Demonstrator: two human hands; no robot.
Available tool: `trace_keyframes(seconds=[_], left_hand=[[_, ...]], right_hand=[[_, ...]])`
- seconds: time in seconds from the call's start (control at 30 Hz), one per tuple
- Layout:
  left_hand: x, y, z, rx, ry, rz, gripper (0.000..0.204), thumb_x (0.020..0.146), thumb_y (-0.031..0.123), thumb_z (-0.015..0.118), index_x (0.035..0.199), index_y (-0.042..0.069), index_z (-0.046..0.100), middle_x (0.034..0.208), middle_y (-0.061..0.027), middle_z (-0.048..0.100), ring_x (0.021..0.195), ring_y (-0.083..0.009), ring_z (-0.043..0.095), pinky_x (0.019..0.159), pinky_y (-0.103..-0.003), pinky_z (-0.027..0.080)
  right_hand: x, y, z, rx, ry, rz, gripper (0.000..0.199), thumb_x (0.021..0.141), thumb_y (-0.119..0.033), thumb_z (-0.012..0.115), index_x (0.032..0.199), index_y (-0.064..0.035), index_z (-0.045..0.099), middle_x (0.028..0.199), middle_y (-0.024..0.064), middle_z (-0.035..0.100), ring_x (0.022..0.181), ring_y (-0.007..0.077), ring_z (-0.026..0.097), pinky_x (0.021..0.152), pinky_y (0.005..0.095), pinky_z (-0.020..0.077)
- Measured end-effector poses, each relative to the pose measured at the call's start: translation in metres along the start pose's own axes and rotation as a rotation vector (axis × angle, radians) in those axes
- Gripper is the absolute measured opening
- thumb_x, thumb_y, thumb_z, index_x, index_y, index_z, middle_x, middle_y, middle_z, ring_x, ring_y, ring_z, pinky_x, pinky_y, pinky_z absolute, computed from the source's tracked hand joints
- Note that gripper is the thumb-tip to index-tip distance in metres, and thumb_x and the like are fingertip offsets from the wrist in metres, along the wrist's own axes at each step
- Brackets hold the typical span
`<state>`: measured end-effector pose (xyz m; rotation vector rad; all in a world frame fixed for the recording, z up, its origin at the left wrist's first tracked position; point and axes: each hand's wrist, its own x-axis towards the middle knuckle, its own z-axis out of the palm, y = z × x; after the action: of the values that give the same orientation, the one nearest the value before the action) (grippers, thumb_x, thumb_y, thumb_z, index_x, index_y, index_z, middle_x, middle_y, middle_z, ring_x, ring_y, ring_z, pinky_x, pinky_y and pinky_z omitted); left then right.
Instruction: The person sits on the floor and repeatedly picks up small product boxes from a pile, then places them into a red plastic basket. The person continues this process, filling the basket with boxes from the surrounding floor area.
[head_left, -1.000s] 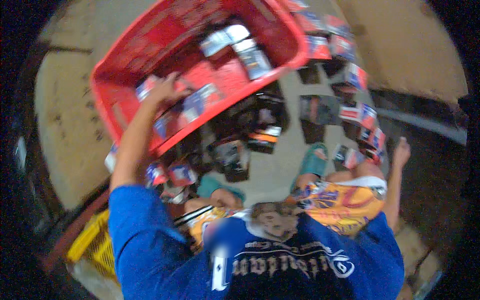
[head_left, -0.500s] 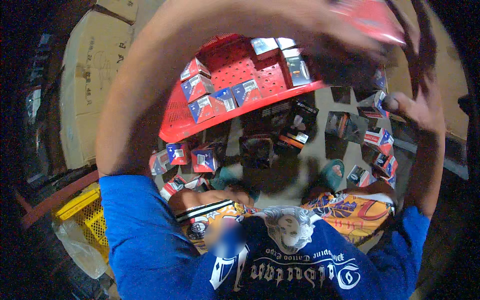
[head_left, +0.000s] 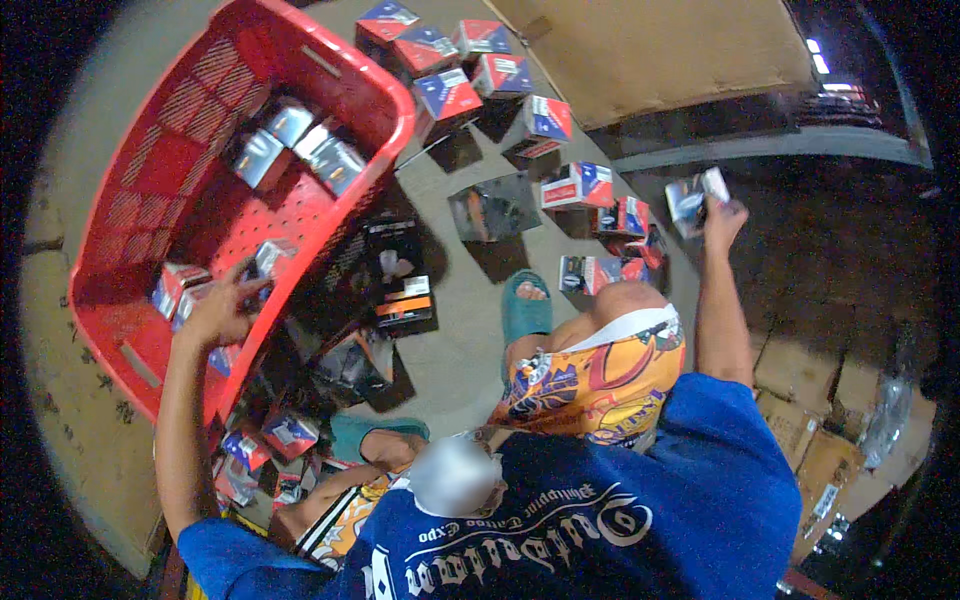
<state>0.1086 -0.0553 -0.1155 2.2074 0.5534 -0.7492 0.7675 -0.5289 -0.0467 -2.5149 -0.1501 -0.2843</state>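
My left hand reaches into the red plastic basket with its fingers apart, over small red-and-blue cartons. Its fingertips are beside another small carton near the basket's front rim; whether they touch it is unclear. Out to the right, my right hand grips a small white-and-dark carton by one side, above the dark floor. Silvery-white cartons stand at the far end inside the basket.
Red-and-blue cartons stand in a group on the floor beyond the basket, and several more near my right leg. Black boxes lie between the basket and my feet. Large brown cardboard rises at the back right.
The view has swung right, so the basket appears farther left. My left arm, raised across the view before, now reaches into the basket. My right hand now holds a carton out to the right.
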Motion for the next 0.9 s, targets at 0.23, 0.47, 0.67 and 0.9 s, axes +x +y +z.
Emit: trace_keyframes(seconds=[0.23,0.47,0.67,0.9], left_hand=[[0.004,0.009,0.013,0.024,0.249,-0.27,0.079,0.074,0.044,0.078,0.13,0.001,0.044,0.139,-0.0273,0.045,0.119,-0.0458,0.054,0.096,-0.05,0.048],[0.044,-0.011,0.027,0.12,0.296,-0.279,0.076,0.069,0.039,0.08,0.12,-0.002,0.043,0.111,-0.0315,0.06,0.1,-0.0466,0.061,0.088,-0.052,0.05],[0.021,-0.008,-0.037,-0.097,0.607,-0.247,0.071,0.062,0.042,0.077,0.111,0.001,0.045,0.105,-0.0291,0.059,0.095,-0.0454,0.06,0.086,-0.052,0.048],[-0.028,0.092,-0.194,-0.226,0.857,0.262,0.074,0.076,0.038,0.082,0.132,0.003,0.047,0.114,-0.0184,0.061,0.11,-0.0243,0.06,0.095,-0.037,0.049]], right_hand=[[-0.083,0.174,-0.073,-0.678,0.125,0.44,0.079,0.071,-0.044,0.08,0.127,-0.0005,0.048,0.126,0.0289,0.057,0.114,0.043,0.058,0.097,0.0477,0.0474],[-0.126,0.24,-0.076,-0.768,-0.528,0.348,0.074,0.08,-0.043,0.073,0.132,0.004,0.047,0.131,0.0276,0.055,0.121,0.039,0.054,0.102,0.0441,0.0425],[-0.096,0.188,-0.091,-0.735,-0.752,0.339,0.071,0.089,-0.041,0.067,0.135,0.0078,0.046,0.136,0.0265,0.053,0.128,0.0355,0.05,0.107,0.0409,0.0383],[-0.064,-0.178,0.033,0.039,-0.695,-0.732,0.06,0.095,-0.028,0.065,0.143,-0.0014,0.042,0.14,0.0184,0.05,0.124,0.0264,0.051,0.107,0.0366,0.037]])
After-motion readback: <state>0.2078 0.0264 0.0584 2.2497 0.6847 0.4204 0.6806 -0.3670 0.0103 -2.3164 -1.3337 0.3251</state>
